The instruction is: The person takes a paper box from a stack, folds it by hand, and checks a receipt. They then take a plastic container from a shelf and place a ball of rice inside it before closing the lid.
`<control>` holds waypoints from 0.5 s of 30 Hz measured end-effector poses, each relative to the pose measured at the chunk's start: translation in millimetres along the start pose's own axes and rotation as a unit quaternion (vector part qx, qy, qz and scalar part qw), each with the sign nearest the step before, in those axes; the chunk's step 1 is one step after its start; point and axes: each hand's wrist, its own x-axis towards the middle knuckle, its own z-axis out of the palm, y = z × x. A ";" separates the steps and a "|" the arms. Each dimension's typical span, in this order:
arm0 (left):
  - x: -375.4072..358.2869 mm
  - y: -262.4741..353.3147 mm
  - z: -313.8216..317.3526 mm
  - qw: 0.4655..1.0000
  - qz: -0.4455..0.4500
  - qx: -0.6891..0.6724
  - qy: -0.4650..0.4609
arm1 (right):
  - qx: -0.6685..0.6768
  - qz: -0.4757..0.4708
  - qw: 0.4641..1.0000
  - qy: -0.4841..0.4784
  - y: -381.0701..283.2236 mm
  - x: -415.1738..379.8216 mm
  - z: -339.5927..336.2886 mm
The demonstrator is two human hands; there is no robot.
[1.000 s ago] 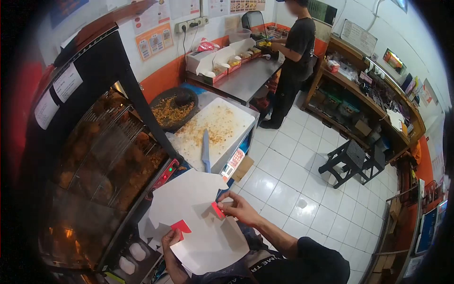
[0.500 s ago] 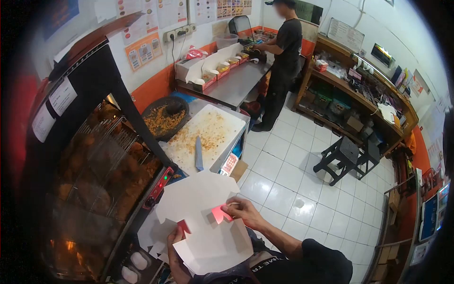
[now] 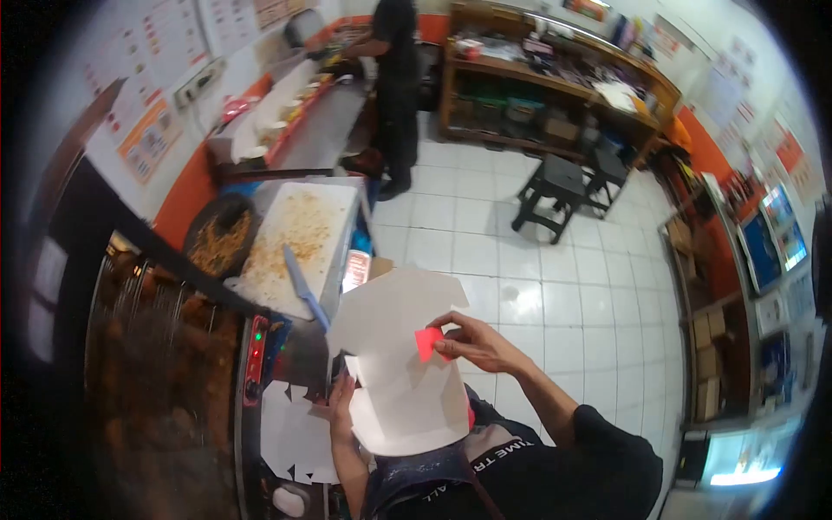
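Observation:
A partly folded food carton, white inside, is held in front of my body. My left hand grips its left side, the fingers partly hidden behind the cardboard. My right hand pinches a red flap on the right side between thumb and fingers. On the left side a small flap shows white. Below and left of the carton, beside my left forearm, lie flat white carton blanks.
A glass warming cabinet stands close on my left. Beyond it are a white cutting board with crumbs, a knife and a dark mortar. A person works at the far counter. Black stools stand on the tiled floor.
My view has turned to the right and the carton appears more upright. The left flap, which showed red, now shows white. My right hand still pinches the red flap.

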 end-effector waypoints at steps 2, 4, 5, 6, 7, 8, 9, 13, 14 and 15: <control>0.4 13.9 36.9 0.981 0.070 0.155 0.092 | -0.011 -0.028 0.995 0.092 -3.5 -20.2 -3.2; -8.1 30.2 64.1 0.957 0.207 0.177 0.102 | -0.071 -0.043 0.977 0.199 -1.8 -32.8 -7.9; -19.7 50.5 81.6 0.939 0.253 0.228 0.049 | -0.040 -0.069 0.965 0.249 3.0 -35.8 -8.8; -26.6 62.1 92.4 0.904 0.312 0.290 -0.033 | -0.034 -0.089 0.954 0.284 -5.4 -43.0 -6.4; -33.7 72.3 104.4 0.876 0.329 0.335 -0.115 | -0.029 -0.065 0.944 0.323 -10.2 -43.9 -4.0; -39.5 75.7 119.7 0.848 0.353 0.368 -0.147 | -0.073 -0.049 0.933 0.348 -21.7 -48.8 0.1; -45.9 79.6 133.5 0.842 0.348 0.379 -0.160 | -0.060 -0.051 0.932 0.353 -24.4 -51.0 4.5; -32.9 52.8 143.8 0.884 0.281 0.352 -0.127 | -0.036 -0.063 0.933 0.353 -28.8 -49.4 13.1; -29.4 47.4 140.1 0.927 0.216 0.277 -0.133 | -0.037 -0.057 0.933 0.353 -27.5 -48.3 14.4; -27.0 43.4 136.1 0.959 0.148 0.197 -0.137 | -0.039 -0.057 0.935 0.347 -25.3 -46.1 14.1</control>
